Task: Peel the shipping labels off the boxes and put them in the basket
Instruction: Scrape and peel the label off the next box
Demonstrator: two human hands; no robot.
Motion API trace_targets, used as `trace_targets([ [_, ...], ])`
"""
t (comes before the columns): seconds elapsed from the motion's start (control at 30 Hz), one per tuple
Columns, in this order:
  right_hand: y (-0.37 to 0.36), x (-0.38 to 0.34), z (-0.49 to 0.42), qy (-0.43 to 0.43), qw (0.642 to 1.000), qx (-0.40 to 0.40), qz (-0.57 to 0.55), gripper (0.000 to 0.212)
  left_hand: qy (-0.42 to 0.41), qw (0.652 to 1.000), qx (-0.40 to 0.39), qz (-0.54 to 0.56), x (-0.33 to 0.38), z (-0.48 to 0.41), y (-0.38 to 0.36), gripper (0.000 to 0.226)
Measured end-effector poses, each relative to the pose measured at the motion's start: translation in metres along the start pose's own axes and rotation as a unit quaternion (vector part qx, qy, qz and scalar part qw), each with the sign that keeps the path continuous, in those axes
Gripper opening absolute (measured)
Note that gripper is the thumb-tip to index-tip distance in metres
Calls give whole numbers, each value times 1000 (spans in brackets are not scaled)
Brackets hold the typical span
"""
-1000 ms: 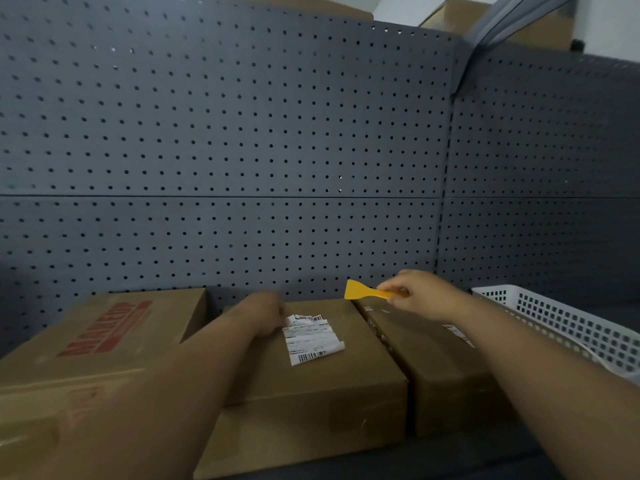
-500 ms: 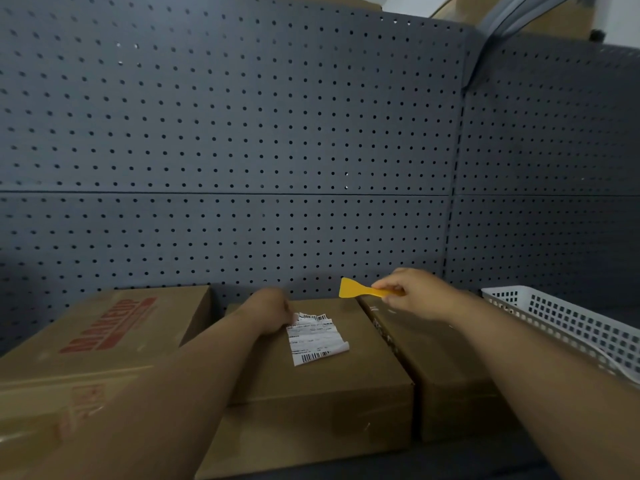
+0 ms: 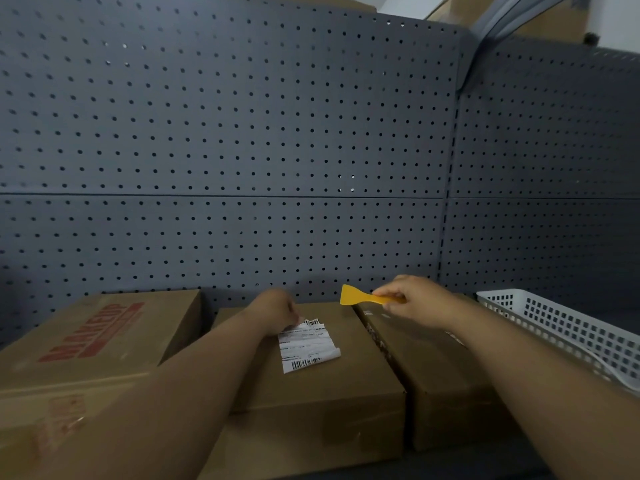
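Your left hand [image 3: 277, 311] sits at the far left corner of the shipping label [image 3: 306, 346], fingers curled down onto that edge; it looks pinched on the label's top corner, though the fingertips are hidden under the knuckles, so you cannot be sure the paper is actually between them. The label lies on top of the middle box [image 3: 311, 386], its long axis running from your left hand toward you and slightly to the right, barcode end nearest you. That near right corner curls up off the cardboard, so part of the label appears already loose. Your right hand [image 3: 419, 301] is closed on the handle of the yellow scraper [image 3: 360, 297], held in the air above the seam between the middle box and the right box [image 3: 436, 375], blade pointing left and clear of the label. The left hand is the nearer one by far, touching the label, while the scraper is a short reach off to the right. The white basket [image 3: 568, 327] stands on the far right, beyond the right box, so the label must cross under or past your right arm to reach it. A peel along the long axis, toward you, seems the cleanest line. The left box [image 3: 104, 327] shows no label from here.
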State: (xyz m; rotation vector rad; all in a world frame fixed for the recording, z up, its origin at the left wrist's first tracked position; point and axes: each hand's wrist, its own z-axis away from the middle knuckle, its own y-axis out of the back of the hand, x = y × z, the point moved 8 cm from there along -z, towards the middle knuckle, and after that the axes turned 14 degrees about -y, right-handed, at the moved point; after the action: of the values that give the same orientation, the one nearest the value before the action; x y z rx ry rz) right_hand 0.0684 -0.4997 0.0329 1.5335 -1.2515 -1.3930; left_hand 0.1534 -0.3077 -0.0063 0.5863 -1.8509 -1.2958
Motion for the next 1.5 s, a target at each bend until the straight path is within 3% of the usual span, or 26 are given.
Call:
trace_targets([
  [0.27, 0, 0, -6, 5, 1000, 10, -5, 33, -1, 993, 20, 113, -7, 2, -1, 15],
  [0.43, -3, -4, -8, 9, 1000, 7, -2, 34, -1, 996, -2, 89, -4, 1, -4, 14],
  [0.57, -5, -6, -7, 14, 1000, 0, 0, 33, 16, 998, 33, 54, -1, -5, 3, 20],
  [0.63, -5, -5, -8, 14, 1000, -2, -2, 33, 16, 998, 10, 62, 1, -6, -3, 11],
  [0.73, -6, -1, -8, 9, 1000, -2, -1, 34, 7, 998, -27, 55, 1, -4, -9, 21],
  [0.87, -5, 2, -10, 3, 1000, -1, -3, 33, -8, 995, -20, 92, 2, -4, -7, 12],
  [1.17, -2, 0, -9, 2, 1000, 5, -10, 35, -18, 987, -9, 161, 0, 2, -5, 21],
  [1.27, -3, -4, -9, 8, 1000, 3, -12, 35, -29, 989, -1, 147, 0, 6, 3, 8],
  [1.37, -4, -8, -9, 13, 1000, 2, -11, 35, -23, 996, -29, 78, -6, 11, 7, 37],
  [1.5, -6, -12, -9, 17, 1000, 4, -5, 34, -21, 998, -59, 32, -12, 14, 4, 28],
])
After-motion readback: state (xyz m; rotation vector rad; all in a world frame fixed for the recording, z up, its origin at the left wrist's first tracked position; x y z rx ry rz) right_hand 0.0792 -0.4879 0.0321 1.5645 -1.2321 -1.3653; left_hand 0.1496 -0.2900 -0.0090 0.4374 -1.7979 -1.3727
